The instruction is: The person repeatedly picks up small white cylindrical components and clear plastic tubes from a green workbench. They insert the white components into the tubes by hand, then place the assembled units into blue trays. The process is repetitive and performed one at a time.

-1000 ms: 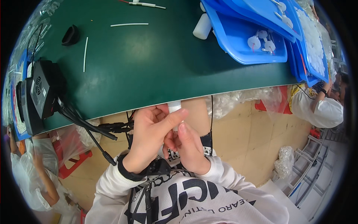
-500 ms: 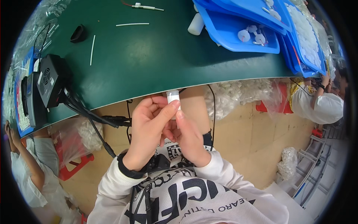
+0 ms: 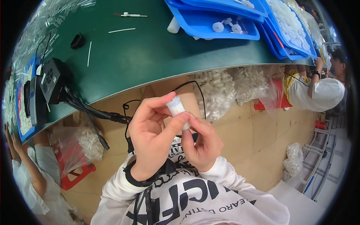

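A small white plastic cylinder with a translucent upper end (image 3: 176,107) is held between my two hands, tilted, in front of the table edge. My left hand (image 3: 152,129) grips it along the side, with its index finger at the translucent end and its thumb across the white body. At the lower end, my right hand (image 3: 204,144) pinches it between thumb and fingers. Part of the cylinder is hidden behind both thumbs.
The green table (image 3: 131,48) bears thin white tubes (image 3: 89,54), a black object (image 3: 78,41), a black device with cables (image 3: 54,80) and stacked blue trays (image 3: 217,30). Bags of white parts (image 3: 215,90) are below its edge. Co-workers sit at left (image 3: 35,168) and right (image 3: 317,92).
The cylinder has turned to a tilt, and more of its white body shows. My right hand has opened slightly away and grips the lower end. The whole view has shifted a little.
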Demonstrator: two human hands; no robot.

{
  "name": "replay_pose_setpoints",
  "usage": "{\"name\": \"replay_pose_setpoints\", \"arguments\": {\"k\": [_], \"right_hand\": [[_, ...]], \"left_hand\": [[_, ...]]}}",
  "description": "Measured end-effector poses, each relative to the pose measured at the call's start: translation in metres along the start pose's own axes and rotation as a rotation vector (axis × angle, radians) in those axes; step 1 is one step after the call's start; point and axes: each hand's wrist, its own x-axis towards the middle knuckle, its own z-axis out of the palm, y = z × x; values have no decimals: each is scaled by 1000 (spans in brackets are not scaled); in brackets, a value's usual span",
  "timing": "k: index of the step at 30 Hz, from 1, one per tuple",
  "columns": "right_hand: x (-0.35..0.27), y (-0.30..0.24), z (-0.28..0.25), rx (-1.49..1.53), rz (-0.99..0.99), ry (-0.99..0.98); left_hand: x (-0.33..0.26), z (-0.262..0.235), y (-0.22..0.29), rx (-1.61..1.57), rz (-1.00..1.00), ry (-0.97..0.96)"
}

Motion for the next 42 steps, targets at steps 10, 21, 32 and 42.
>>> {"name": "replay_pose_setpoints", "arguments": {"k": [10, 21, 32, 42], "right_hand": [[24, -3, -37, 406, 206, -238], [57, -23, -36, 185, -164, -145], [42, 81, -89, 32, 446, 6], [7, 287, -135, -791, 505, -36]], "left_hand": [[6, 5, 8, -45, -94, -36], [4, 9, 72, -70, -311, -126], [219, -77, 170, 1669, 310, -160], [339, -170, 102, 2187, 380, -9]]}}
